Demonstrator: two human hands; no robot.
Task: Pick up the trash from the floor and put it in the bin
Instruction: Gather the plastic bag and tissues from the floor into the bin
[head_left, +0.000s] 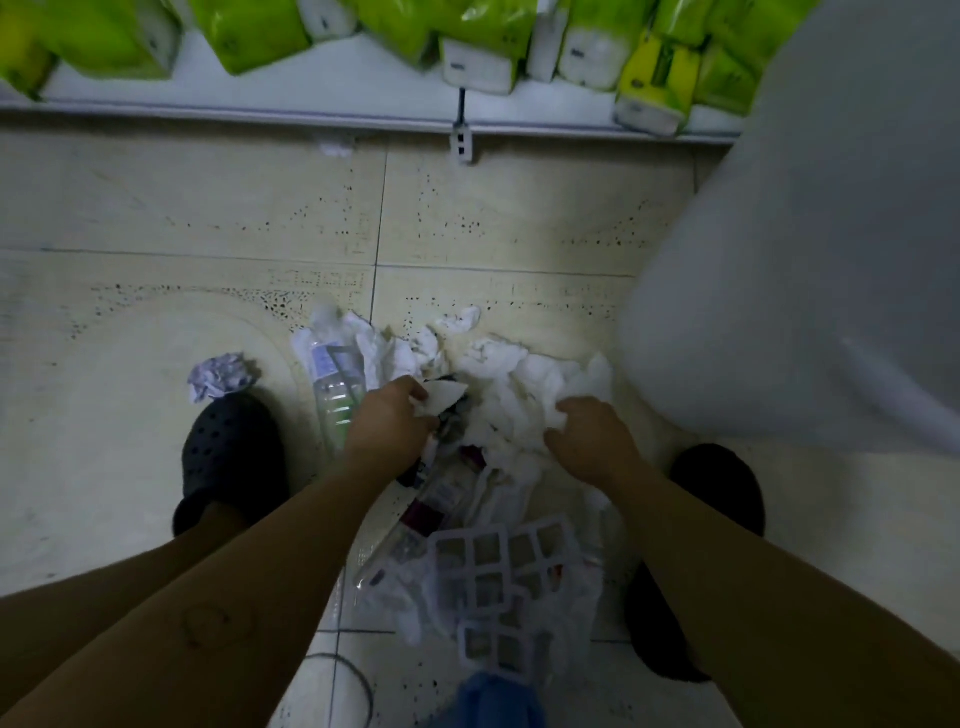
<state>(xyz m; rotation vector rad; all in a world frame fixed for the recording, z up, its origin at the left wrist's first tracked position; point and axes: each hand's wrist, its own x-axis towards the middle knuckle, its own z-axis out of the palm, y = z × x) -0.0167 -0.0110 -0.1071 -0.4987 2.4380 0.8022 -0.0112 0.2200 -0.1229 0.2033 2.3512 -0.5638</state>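
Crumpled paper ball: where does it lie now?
Head view: the paper ball lies left of centre, just ahead of the left shoe and left of the plastic bottle.

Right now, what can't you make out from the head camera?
Head view:
Large white shape, right: blurred, cut by the edge; unclear whether it is the bin.
Trash under the left hand, gripping a white scrap, and right hand, gripping tissues: hidden by the hands.
Blue item: cut by the bottom edge.
Clear bottle label: too blurred to read.
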